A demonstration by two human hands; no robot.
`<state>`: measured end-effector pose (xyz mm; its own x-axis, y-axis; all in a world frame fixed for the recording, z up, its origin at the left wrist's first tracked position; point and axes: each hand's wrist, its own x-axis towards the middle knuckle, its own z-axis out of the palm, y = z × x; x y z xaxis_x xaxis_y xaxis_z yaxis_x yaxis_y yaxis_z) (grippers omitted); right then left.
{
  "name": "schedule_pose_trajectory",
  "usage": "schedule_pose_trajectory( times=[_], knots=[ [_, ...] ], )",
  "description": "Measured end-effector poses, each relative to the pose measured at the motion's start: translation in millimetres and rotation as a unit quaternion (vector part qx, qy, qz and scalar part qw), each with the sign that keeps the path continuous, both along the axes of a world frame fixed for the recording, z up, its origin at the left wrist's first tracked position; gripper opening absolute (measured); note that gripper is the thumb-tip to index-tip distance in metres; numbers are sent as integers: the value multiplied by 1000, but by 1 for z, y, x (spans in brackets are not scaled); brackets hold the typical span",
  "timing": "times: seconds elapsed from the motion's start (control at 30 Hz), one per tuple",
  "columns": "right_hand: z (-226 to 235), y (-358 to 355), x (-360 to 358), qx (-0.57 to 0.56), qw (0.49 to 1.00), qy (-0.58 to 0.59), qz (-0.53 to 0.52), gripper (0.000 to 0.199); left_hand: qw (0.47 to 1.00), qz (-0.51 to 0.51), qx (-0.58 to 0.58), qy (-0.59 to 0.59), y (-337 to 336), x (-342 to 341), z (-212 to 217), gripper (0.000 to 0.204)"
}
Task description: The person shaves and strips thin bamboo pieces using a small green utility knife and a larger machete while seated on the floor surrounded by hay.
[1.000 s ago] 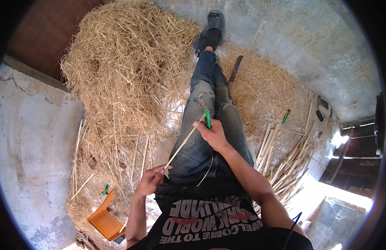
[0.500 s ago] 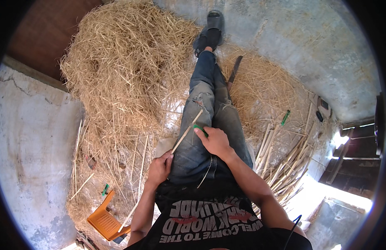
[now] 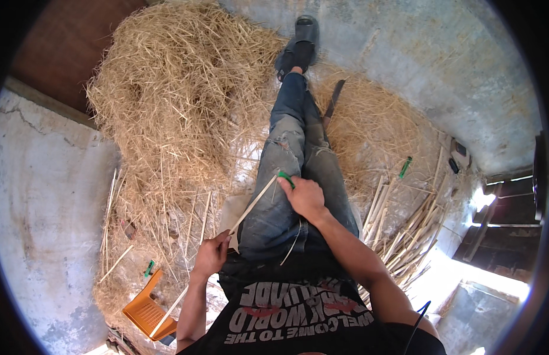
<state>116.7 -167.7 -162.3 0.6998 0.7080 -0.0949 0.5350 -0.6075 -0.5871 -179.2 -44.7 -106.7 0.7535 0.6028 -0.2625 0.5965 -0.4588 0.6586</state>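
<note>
My left hand (image 3: pixel 212 254) is closed around the lower end of a thin pale bamboo strip (image 3: pixel 253 206), beside my left hip. The strip slants up across my jeans to my right hand (image 3: pixel 306 195). That hand is wrapped round a small green utility knife (image 3: pixel 285 178), mostly hidden by the fingers. The strip's far tip lies against the knife by my thumb. A thin curled shaving (image 3: pixel 292 245) rests on my lap.
A big straw heap (image 3: pixel 179 89) lies far left. Split bamboo sticks (image 3: pixel 410 239) are piled at right. A long blade (image 3: pixel 333 100) lies beyond my legs. Other green knives (image 3: pixel 406 167) are on the floor. An orange plastic chair (image 3: pixel 145 309) stands near left.
My left hand has moved down and to the left, drawing the bamboo strip along the knife so its tip now reaches my right hand. The right hand has barely shifted.
</note>
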Motion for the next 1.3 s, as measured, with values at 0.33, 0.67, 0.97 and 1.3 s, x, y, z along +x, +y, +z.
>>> schedule_pose_trajectory(
  times=[0.33, 0.67, 0.97, 1.3],
  knots=[
    [15, 0, -8, 23, 994, 18, 101, 58, 998, 6, 50, -21, -5, 39, -12, 25],
    [-10, 1, 13, 72, 993, 78, -48, 54, 999, 41, -13, -12, 3, -19, 17, 23],
    [16, 22, 1, 314, 848, 415, -95, 37, 999, 24, 13, -42, -14, 21, 20, 25],
    [12, 9, 0, 344, 844, 409, -39, 22, 998, 5, 28, -57, -19, 45, 15, 23]
  ],
)
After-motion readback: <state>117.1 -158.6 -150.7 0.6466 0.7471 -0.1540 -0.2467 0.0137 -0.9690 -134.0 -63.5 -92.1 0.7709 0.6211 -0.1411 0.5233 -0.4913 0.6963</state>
